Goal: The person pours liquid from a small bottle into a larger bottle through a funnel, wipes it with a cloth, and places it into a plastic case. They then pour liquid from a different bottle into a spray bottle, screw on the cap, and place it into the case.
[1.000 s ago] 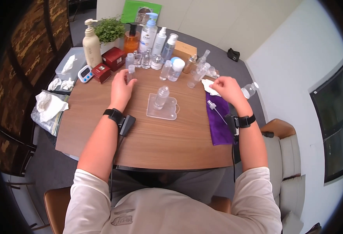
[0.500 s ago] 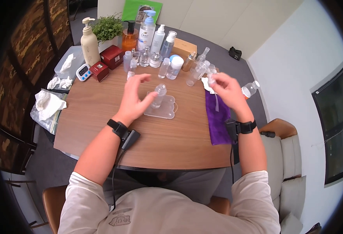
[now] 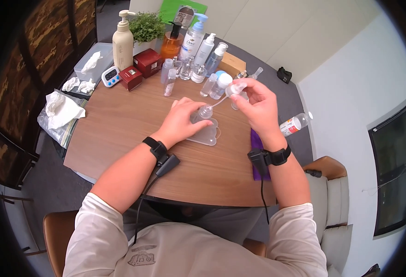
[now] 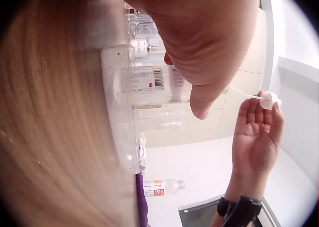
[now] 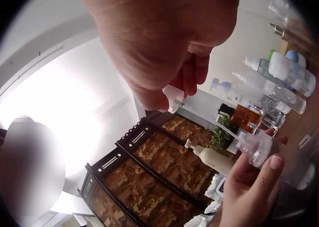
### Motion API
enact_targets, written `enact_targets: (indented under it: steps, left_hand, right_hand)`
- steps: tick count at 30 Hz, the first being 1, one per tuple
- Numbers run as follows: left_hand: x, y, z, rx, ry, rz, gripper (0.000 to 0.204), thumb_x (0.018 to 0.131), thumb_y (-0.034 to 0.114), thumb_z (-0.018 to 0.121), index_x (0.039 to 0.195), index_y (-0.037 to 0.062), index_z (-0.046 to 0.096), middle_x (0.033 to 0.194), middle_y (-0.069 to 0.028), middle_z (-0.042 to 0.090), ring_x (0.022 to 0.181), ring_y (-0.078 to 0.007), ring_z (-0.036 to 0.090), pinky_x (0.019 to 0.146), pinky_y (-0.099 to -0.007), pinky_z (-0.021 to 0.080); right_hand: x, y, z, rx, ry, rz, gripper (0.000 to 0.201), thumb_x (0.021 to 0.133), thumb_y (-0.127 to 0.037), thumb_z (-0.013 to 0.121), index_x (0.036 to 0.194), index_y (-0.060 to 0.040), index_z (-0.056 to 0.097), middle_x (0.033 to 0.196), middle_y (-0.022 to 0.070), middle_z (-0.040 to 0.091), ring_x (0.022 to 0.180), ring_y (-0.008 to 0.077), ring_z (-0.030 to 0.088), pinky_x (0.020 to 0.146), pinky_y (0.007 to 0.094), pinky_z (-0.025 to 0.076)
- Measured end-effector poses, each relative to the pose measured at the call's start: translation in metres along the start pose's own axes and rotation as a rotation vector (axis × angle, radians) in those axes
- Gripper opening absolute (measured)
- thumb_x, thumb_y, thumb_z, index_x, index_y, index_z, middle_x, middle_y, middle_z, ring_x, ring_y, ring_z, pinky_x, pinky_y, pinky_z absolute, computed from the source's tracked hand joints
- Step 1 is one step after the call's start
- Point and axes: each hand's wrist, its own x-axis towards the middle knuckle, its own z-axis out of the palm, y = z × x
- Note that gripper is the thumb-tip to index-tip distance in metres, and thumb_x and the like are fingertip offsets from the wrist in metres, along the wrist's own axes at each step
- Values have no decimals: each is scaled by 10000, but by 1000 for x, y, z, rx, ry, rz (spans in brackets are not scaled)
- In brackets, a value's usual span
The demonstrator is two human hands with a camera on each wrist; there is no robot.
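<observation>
My left hand (image 3: 182, 122) curls its fingers and thumb round a clear bottle (image 3: 205, 111), upright on a clear flat tray (image 3: 208, 136); its printed label shows in the left wrist view. Above and to the right, my right hand (image 3: 261, 107) pinches a translucent pump head (image 3: 235, 88) between thumb and fingers. From the pump head a thin tube (image 3: 220, 101) slants down to the bottle's open neck. In the right wrist view the tube's lower end meets the bottle mouth (image 5: 244, 141); whether it is inside cannot be told.
Behind the hands stand several bottles, including a cream pump bottle (image 3: 123, 44), with red boxes (image 3: 131, 78), a timer (image 3: 111, 76) and a plant (image 3: 144, 28). A purple cloth (image 3: 257, 171) lies under my right forearm, and a labelled bottle (image 3: 291, 126) lies at the right.
My left hand has moved from the small bottle at the back to the clear bottle and grips it. My right hand has lifted the pump head from the cloth and brought it left over the bottle.
</observation>
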Motion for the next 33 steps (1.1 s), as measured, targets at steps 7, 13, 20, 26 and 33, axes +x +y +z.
enact_targets:
  steps: [7,13,20,26,33]
  left_hand:
    - [-1,2,-2,8,7,25,530,834,383,875,1245,75,746,1099,-103,721,1083,-283,604,998,-404,437]
    - [-1,-5,1,10,2,57,543,840,408,866,1245,67,744,1109,-125,715,1090,-299,603,988,-408,437]
    - [-1,-11,4,22,45,85,552,852,424,855,1243,54,738,1069,-126,723,1091,-305,605,992,-407,436]
    - [-1,-6,0,11,8,40,547,856,426,850,1247,60,742,1065,-119,722,1076,-293,608,994,-409,436]
    - [-1,-7,2,22,9,62,550,855,439,847,1247,66,745,1047,-113,716,1068,-291,608,1001,-410,429]
  right_hand:
    - [18,-4,12,-467,-351,185,359,842,-43,797,1192,-40,721,1133,71,759,1087,225,714,993,364,556]
    - [44,-21,17,-713,-662,-207,426,816,-18,770,1234,-52,700,1143,139,738,1088,365,694,957,436,564]
    - [58,-31,40,-1018,-961,98,463,858,-65,782,1306,-90,668,1224,135,714,1160,347,668,970,444,561]
    - [60,-20,29,-1000,-914,-2,523,904,-206,799,1385,-105,618,1157,156,741,1073,367,705,909,460,573]
    - [59,-33,39,-1188,-969,273,627,887,-248,830,1439,-107,569,1254,168,708,1092,366,699,911,459,570]
